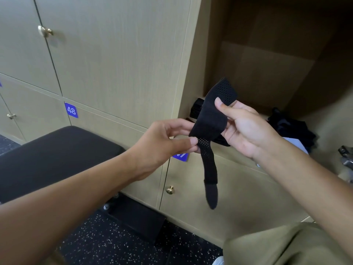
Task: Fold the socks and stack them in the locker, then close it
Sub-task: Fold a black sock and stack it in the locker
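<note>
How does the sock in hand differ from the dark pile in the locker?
The sock is held up in front of the open locker, pinched by the left hand and right hand; the dark pile lies untouched on the locker floor. The sock is stretched out with its toe end dangling; the pile is crumpled in a heap. The sock shows a perforated pattern; no such detail is visible in the pile. Both are black fabric.

We saw the open locker (267,60) standing wide, its upper space free for a hand to pass in. On its floor a dark folded pile (197,109) sat at the left front corner and a heap of black socks (292,127) lay to the right, leaving bare floor between them. A black padded bench (57,155) blocked the way low on the left.
</note>
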Demonstrator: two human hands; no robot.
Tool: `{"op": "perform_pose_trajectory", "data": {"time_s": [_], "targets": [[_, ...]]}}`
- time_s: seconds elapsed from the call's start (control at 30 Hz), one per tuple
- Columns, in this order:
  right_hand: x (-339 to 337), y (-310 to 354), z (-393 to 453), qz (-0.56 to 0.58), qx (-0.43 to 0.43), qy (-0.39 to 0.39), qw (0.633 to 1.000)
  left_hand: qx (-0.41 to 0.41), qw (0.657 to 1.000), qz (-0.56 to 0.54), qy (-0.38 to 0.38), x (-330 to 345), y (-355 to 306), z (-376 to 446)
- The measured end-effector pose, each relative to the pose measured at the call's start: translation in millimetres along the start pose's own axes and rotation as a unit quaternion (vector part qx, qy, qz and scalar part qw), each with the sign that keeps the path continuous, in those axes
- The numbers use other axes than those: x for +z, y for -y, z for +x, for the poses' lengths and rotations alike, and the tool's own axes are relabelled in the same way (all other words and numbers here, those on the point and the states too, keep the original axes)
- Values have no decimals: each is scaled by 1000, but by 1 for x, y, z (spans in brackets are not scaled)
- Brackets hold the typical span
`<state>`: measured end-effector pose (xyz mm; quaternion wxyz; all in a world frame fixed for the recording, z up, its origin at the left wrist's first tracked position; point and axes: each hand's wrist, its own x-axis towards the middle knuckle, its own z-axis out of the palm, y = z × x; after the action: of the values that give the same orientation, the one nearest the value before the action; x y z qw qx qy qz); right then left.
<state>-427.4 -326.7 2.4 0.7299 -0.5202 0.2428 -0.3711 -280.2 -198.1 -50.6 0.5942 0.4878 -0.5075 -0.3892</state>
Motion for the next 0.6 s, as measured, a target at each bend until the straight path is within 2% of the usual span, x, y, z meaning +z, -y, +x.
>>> {"op": "perform_pose_trajectory", "data": {"time_s": [0.17,0.4,0.5,0.6], "targets": [[-1,3,-1,12,-2,-21,1000,-1,998,-58,8,3,-2,2],[-6,2,2,15,8,-30,999,32,991,106,-81,0,-13,1],[-7,-1,3,7,12,-33,999,29,987,123,-96,-4,-15,-1],[-10,-2,5,-32,-36,-50,998,12,985,117,-125,-11,-17,-4]]}}
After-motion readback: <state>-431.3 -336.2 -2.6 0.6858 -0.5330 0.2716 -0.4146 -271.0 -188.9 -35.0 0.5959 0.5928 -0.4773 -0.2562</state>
